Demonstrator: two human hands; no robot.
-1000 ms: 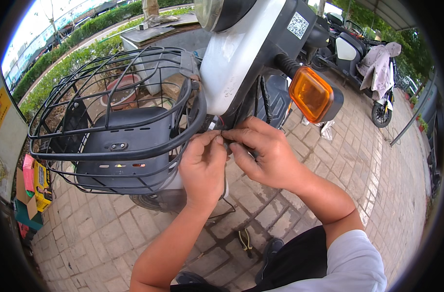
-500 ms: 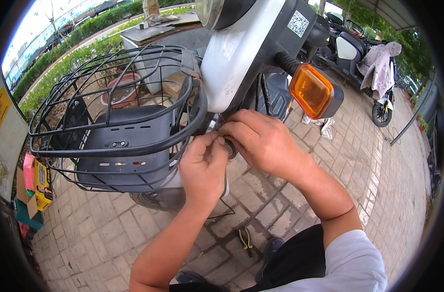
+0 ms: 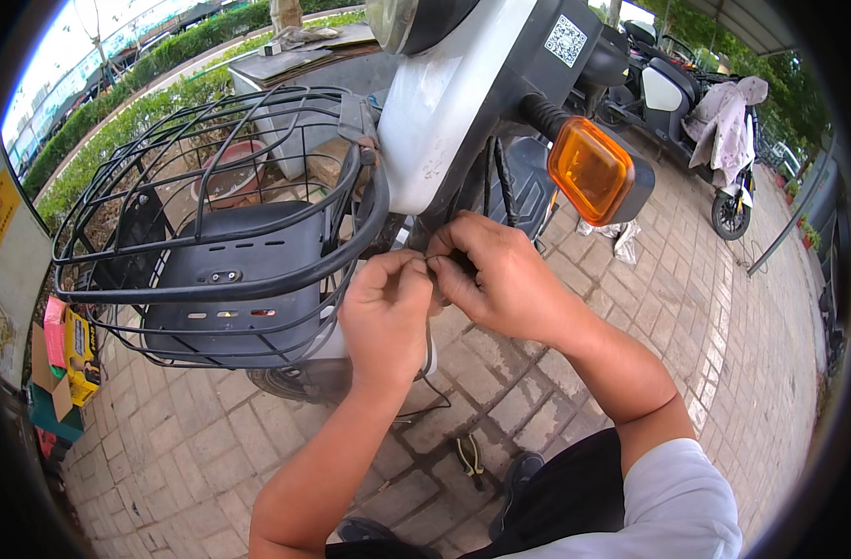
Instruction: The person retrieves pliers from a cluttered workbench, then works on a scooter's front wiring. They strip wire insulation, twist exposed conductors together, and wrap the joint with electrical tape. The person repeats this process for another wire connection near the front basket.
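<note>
Below the white front panel (image 3: 435, 121) of an electric scooter, both my hands meet fingertip to fingertip. My left hand (image 3: 385, 317) pinches with thumb and forefinger beside the basket's rim. My right hand (image 3: 500, 279) comes in from the right, its thumb and forefinger pressed together against the left fingertips. Whatever tiny thing they pinch is hidden by the fingers. A black wire basket (image 3: 211, 293) is fixed at the scooter's front, left of my hands. An orange turn signal (image 3: 590, 170) juts out above my right wrist. A thin dark cable (image 3: 435, 407) hangs under my left hand.
Pliers (image 3: 469, 456) with pale yellow-green handles lie on the brick paving (image 3: 202, 447) near my shoes. Colourful boxes (image 3: 71, 354) stand at the left. A metal box (image 3: 314, 70) is behind the basket. Another scooter (image 3: 677, 102), draped with a cloth, is parked at the far right.
My fingertips have drawn together a little higher, and the right thumb has straightened toward the left one. A round dark part visible beneath my fingers earlier is now covered. The scooter sits slightly further left.
</note>
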